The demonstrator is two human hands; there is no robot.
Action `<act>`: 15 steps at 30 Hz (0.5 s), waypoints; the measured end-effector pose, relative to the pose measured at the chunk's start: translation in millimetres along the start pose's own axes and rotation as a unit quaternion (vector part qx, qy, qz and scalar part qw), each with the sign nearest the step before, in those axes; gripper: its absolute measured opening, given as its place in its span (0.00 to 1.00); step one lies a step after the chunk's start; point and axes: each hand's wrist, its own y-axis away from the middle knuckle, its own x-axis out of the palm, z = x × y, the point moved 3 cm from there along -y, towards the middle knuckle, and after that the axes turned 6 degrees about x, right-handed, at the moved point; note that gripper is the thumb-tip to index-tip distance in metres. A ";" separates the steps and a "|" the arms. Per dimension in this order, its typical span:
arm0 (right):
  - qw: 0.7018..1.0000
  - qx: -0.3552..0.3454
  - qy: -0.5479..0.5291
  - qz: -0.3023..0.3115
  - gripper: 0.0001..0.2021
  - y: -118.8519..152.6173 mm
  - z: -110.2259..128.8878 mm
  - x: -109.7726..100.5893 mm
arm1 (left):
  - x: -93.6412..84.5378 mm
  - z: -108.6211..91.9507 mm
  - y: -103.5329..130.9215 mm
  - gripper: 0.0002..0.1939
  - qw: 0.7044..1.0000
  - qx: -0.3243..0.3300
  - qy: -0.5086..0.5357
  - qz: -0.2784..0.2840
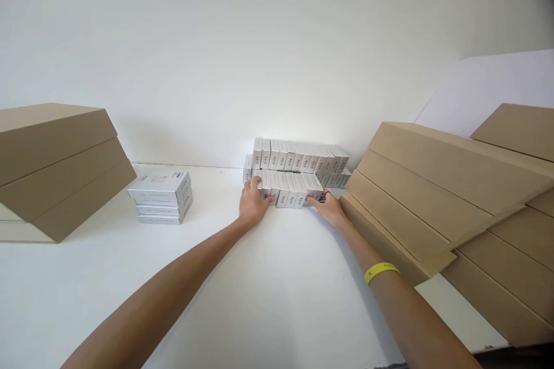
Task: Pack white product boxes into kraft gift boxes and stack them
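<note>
My left hand (254, 204) grips the left end of a front row of small white boxes (289, 190), thumb on the front face and fingers round the side. At the opposite end my right hand (331, 209) holds the same row, its thumb on the front and its other fingers partly hidden behind. The boxes stand upright side by side, with dark print on their narrow faces; a few jut slightly forward. Right behind them, against the wall, more white boxes (298, 154) are stacked in two levels, the lower one mostly hidden.
A short stack of white boxes (159, 190) lies flat to the left. Brown cartons (64, 170) stand at the far left. Larger stacked brown cartons (433, 184) slope along the right, close to my right forearm. A white wall (259, 40) closes off the back of the white table (268, 288).
</note>
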 end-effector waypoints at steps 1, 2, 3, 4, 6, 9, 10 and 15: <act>1.000 0.000 0.001 0.004 0.16 0.9 0.0 0.1 | -1.1 -1.7 1.0 0.28 1.000 -0.002 -0.003 0.004; 1.000 -0.001 0.001 0.009 0.16 1.4 0.2 0.5 | -1.3 -4.1 2.0 0.29 1.000 -0.005 -0.007 0.006; 1.000 -0.002 0.001 0.014 0.16 1.3 0.3 1.1 | -0.5 -7.1 3.0 0.30 1.000 -0.010 -0.013 0.004; 1.000 -0.003 0.000 0.015 0.16 0.9 0.5 1.6 | 1.3 -10.5 3.9 0.32 1.000 -0.019 -0.021 -0.003; 1.000 -0.002 0.002 0.011 0.17 -1.1 0.8 2.5 | 7.9 -17.3 4.7 0.37 0.997 -0.051 -0.037 -0.032; 1.000 0.009 0.014 -0.004 0.17 -4.0 1.3 3.2 | 21.9 -24.5 3.4 0.41 0.990 -0.107 -0.051 -0.075; 1.000 0.013 0.020 -0.009 0.17 -4.3 1.7 3.4 | 26.2 -25.6 2.5 0.41 0.988 -0.118 -0.053 -0.085; 0.998 0.005 0.033 -0.053 0.18 3.7 6.8 5.4 | 30.0 -23.3 2.2 0.48 0.988 -0.118 -0.051 -0.090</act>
